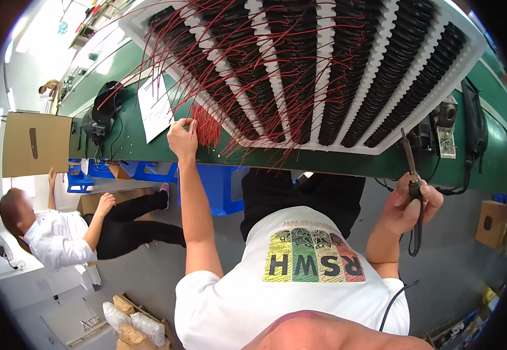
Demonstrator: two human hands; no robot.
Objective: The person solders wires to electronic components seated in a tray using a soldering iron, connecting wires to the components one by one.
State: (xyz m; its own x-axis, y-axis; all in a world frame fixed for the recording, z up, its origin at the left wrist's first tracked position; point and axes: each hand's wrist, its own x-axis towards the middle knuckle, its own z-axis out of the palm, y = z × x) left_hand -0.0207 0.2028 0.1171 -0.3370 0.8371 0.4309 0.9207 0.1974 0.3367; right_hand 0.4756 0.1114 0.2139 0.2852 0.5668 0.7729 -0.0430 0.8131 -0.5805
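Head view, and pinching with the left hand (182, 140) now, fingertips brought together on what look like thin red wires (209, 128), too fine to count. Over to the right hand (410, 207): curled round the dark handle of a slim, metal-tipped tool resembling a soldering iron (415, 192), with tip aimed up past the tray's corner. Light and springy, those wires, by the look of them; likely to tangle, so best taken singly, near a free end. Stiff and light, probably, that tool; best held by the handle, well clear of possibly hot metal.

Moving outward: bunched on the green bench (148, 153) just beside the tray, and fanned across it too, yet more red strands. Standing in rows within that white plastic tray (475, 46), black ribbed coils (402, 58). Lying further left, a white sheet of paper (155, 108), then black cabled gear (103, 114). Beyond the bench, sitting beside a brown cardboard box (36, 143), a white-shirted co-worker (61, 236).
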